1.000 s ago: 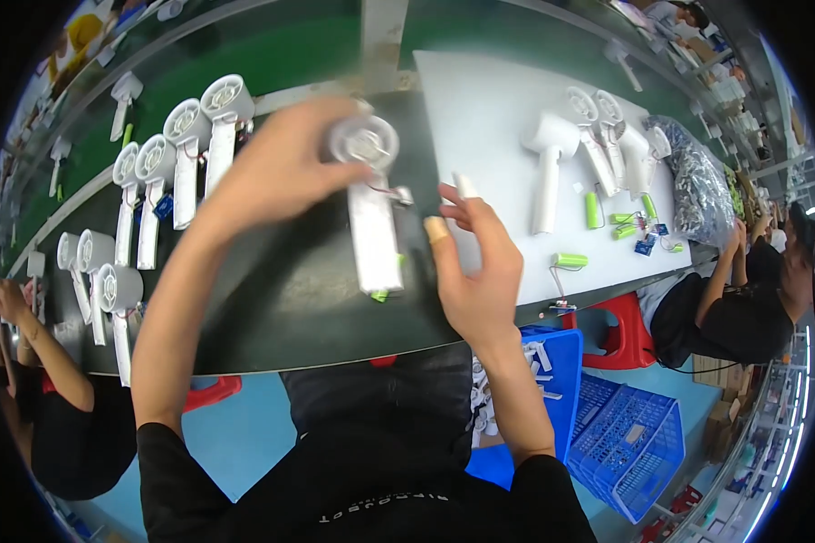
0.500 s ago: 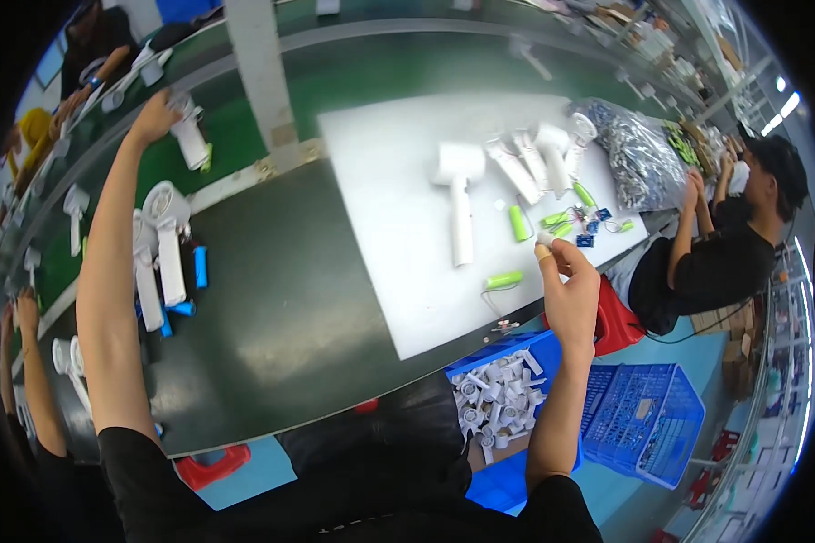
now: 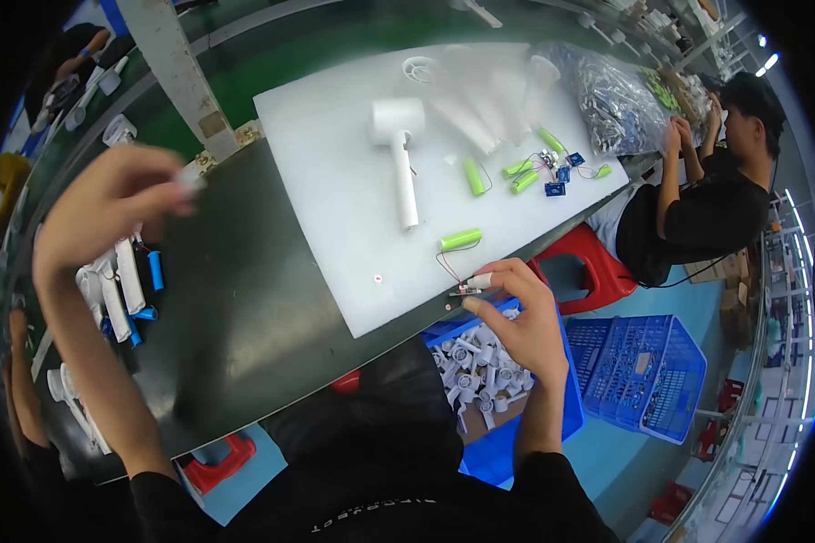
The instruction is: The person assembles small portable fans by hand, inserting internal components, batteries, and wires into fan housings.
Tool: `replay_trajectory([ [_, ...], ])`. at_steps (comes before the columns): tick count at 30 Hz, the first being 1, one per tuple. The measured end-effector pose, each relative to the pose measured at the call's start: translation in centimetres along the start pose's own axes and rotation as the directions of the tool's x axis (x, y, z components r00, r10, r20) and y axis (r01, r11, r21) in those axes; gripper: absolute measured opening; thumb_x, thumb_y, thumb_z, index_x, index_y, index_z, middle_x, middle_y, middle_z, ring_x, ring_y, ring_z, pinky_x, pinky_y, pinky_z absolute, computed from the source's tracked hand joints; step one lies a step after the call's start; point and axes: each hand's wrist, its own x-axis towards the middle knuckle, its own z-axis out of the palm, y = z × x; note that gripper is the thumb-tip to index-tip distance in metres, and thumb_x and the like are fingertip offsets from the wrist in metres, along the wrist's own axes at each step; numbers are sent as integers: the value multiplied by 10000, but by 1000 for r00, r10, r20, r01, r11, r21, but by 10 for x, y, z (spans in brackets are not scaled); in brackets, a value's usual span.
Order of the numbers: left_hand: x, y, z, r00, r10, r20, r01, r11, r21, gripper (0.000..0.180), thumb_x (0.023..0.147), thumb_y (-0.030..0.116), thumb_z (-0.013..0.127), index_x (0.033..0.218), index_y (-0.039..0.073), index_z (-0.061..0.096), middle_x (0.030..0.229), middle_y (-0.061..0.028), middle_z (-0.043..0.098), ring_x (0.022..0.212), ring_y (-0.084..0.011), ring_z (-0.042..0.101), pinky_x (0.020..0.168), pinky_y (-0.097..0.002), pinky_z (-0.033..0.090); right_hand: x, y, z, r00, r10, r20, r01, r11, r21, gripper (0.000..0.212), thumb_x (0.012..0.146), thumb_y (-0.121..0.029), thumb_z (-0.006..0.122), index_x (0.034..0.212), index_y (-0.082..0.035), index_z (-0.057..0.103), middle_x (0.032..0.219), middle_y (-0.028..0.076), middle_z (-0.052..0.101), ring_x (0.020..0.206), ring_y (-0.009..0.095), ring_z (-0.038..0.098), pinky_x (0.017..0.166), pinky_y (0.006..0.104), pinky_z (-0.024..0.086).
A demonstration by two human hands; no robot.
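My left hand [image 3: 118,204] is smeared by motion over the left part of the dark table; a white tip shows at its fingers, and whether it holds anything is unclear. At the near edge of the white foam sheet [image 3: 321,231], my right hand [image 3: 525,330] pinches a small circuit board [image 3: 467,290] between thumb and covered forefinger. Thin wires join this board to a green battery cell [image 3: 460,239] lying on the sheet. Farther in lies a white hammer-shaped fan housing [image 3: 406,181]. Several more green cells [image 3: 475,176] and blue circuit boards [image 3: 555,189] lie to its right.
More white housings [image 3: 466,109] lie blurred at the sheet's back, beside a clear plastic bag [image 3: 616,109] of parts. White housings with blue cells [image 3: 156,270] sit at left. Below the table edge are a blue bin [image 3: 570,398] of white parts and a red stool [image 3: 589,271]. A co-worker [image 3: 711,199] sits at right.
My left hand has come back from a white housing on the far-left green belt. My right hand has moved down from near the loose cells to the wired board. The whole view has shifted.
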Motion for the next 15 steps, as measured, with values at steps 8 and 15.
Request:
replay_trajectory([
  [8, 177, 36, 112, 716, 582, -386, -432, 803, 410, 789, 861, 503, 709, 1435, 22, 459, 1191, -191, 639, 1075, -308, 630, 948, -371, 475, -1, -18, 16, 978, 151, -147, -17, 753, 658, 201, 944, 46, 552, 1139, 43, 597, 870, 55, 579, 790, 125, 619, 729, 255, 503],
  [15, 163, 36, 120, 805, 471, -362, -433, 882, 185, 798, 793, 341, 795, 1439, 14, 460, 1212, -186, 622, 1098, -281, 610, 979, -364, 468, 3, -18, 8, 993, 107, -55, -36, 696, 717, 360, 898, 39, 631, 1253, 65, 569, 865, 48, 646, 817, 128, 639, 756, 244, 498],
])
